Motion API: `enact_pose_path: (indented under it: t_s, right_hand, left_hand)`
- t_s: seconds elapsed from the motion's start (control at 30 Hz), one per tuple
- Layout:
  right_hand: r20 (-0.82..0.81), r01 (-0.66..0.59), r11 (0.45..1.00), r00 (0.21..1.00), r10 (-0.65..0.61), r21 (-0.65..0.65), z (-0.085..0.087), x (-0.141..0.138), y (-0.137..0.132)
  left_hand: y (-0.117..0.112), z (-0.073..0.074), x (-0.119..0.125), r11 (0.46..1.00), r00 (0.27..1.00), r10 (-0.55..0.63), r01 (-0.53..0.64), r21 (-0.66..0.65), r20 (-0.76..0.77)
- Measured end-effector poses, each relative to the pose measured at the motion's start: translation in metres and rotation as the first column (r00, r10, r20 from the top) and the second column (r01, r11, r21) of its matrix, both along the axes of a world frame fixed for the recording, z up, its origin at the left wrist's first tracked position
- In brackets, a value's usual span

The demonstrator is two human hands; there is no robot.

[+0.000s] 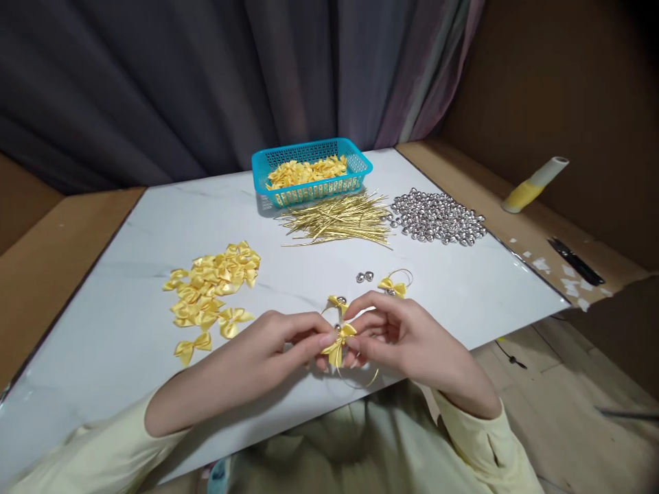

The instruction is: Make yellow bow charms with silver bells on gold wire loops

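Close to the table's front edge, my left hand (288,346) and my right hand (388,329) pinch a yellow ribbon bow (337,346) between their fingertips. A thin gold cord loops below this bow, and a small silver bell shows at its top. Just behind my fingers lies another bow with a bell (338,302), partly hidden. To the right of it rests a bow with a gold cord loop (392,286). Two loose silver bells (364,276) sit beyond my right hand.
Left of my hands is a pile of yellow bows (219,278). Gold cords (340,219) lie before a blue basket (261,180) of yellow bows. Silver bells (437,216) are heaped at the right. A tape-wrapped roll (535,185) and black cutter (575,261) lie on cardboard.
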State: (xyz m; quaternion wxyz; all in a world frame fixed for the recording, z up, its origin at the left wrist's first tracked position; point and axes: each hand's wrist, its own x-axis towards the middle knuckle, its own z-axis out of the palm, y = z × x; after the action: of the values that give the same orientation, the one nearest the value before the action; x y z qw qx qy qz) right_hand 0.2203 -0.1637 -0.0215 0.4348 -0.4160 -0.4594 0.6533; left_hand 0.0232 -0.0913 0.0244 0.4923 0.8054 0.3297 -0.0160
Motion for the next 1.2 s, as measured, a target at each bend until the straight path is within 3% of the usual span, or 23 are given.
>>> enact_pose_path:
  t_s: [0.07, 0.13, 0.27, 0.33, 0.37, 0.47, 0.53, 0.6, 0.7, 0.77, 0.9, 1.2]
  right_hand:
    - [0.105, 0.04, 0.996, 0.993, -0.047, 0.076, 0.002, 0.001, -0.001]
    - [0.268, 0.079, 0.967, 0.953, -0.145, 0.242, 0.005, 0.005, -0.003]
    - [0.38, 0.041, 0.788, 0.86, -0.341, 0.614, 0.011, 0.012, -0.007]
    - [0.368, 0.018, 0.713, 0.847, -0.383, 0.701, 0.012, 0.014, -0.008]
    - [0.371, 0.004, 0.7, 0.846, -0.384, 0.714, 0.012, 0.014, -0.008]
    - [0.416, -0.059, 0.758, 0.862, -0.289, 0.65, 0.012, 0.014, -0.003]
    - [0.44, -0.144, 0.833, 0.888, -0.129, 0.535, 0.011, 0.013, 0.004]
    - [0.431, -0.266, 0.864, 0.9, 0.064, 0.427, 0.008, 0.014, 0.011]
    - [0.394, -0.439, 0.828, 0.87, 0.296, 0.348, 0.003, 0.017, 0.022]
    - [0.382, -0.492, 0.808, 0.849, 0.364, 0.324, 0.0, 0.017, 0.027]
    - [0.48, -0.469, 0.83, 0.827, 0.293, 0.301, 0.001, 0.017, 0.028]
    - [0.627, -0.359, 0.896, 0.769, 0.126, 0.26, 0.017, 0.024, 0.005]
  left_hand:
    - [-0.001, -0.001, -0.001, 0.999, 0.999, 0.029, -0.029, -0.014, 0.016]
    - [0.0, 0.0, -0.002, 0.999, 0.999, 0.032, -0.032, -0.012, 0.011]
    - [0.003, 0.006, -0.003, 1.0, 1.0, 0.007, -0.008, 0.017, 0.009]
    - [0.005, 0.01, -0.002, 0.999, 0.999, -0.018, 0.017, 0.036, 0.028]
    - [0.006, 0.011, -0.001, 0.998, 0.998, -0.041, 0.039, 0.053, 0.039]
    - [0.009, 0.016, -0.001, 0.985, 0.989, -0.141, 0.135, 0.107, 0.049]
    - [0.011, 0.02, -0.001, 0.967, 0.976, -0.215, 0.211, 0.143, 0.017]
    - [0.012, 0.023, -0.001, 0.943, 0.963, -0.269, 0.271, 0.196, -0.037]
    - [0.012, 0.029, -0.001, 0.903, 0.938, -0.327, 0.345, 0.257, -0.111]
    - [0.011, 0.033, 0.0, 0.881, 0.918, -0.369, 0.396, 0.26, -0.147]
    - [0.009, 0.036, 0.001, 0.851, 0.886, -0.404, 0.455, 0.263, -0.225]
    - [0.011, 0.029, -0.002, 0.884, 0.935, -0.288, 0.342, 0.32, -0.206]
